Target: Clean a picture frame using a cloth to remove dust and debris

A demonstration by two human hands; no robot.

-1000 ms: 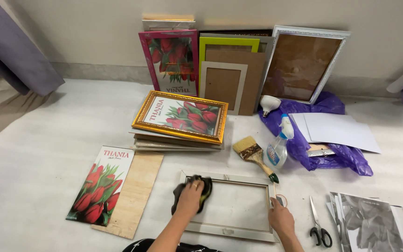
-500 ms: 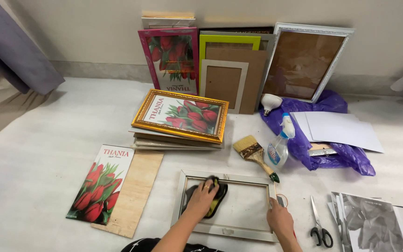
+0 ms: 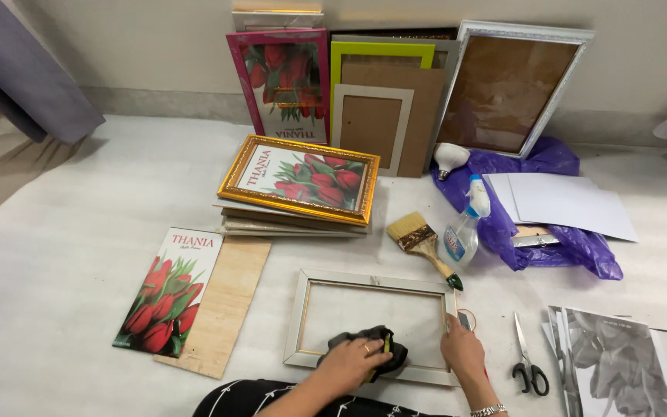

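Two hands: both ours, low in view, at the frame (image 3: 370,327) lying flat in front of us.
Left hand (image 3: 351,363): fingers curled down over a dark cloth (image 3: 372,344), pressing it onto the glass near the frame's near rail.
Right hand (image 3: 462,351): laid on the frame's right rail, fingers bent over its edge; a bracelet (image 3: 485,410) shows at the wrist.
Frame: pale, oblong, its glass under the cloth, both hands touching it.
Right of right hand: scissors (image 3: 526,364), near but apart; past them a grey flower print (image 3: 619,361).
Beyond right hand: brush (image 3: 421,244) and spray bottle (image 3: 464,225), side by side; behind them a purple bag (image 3: 557,239) under white sheets (image 3: 561,202).
Left of left hand: wooden board (image 3: 221,305), with a tulip print (image 3: 168,289) lying over its left edge.
Beyond left hand: gold frame (image 3: 299,178) atop a stack; more frames lean on the wall (image 3: 156,46).
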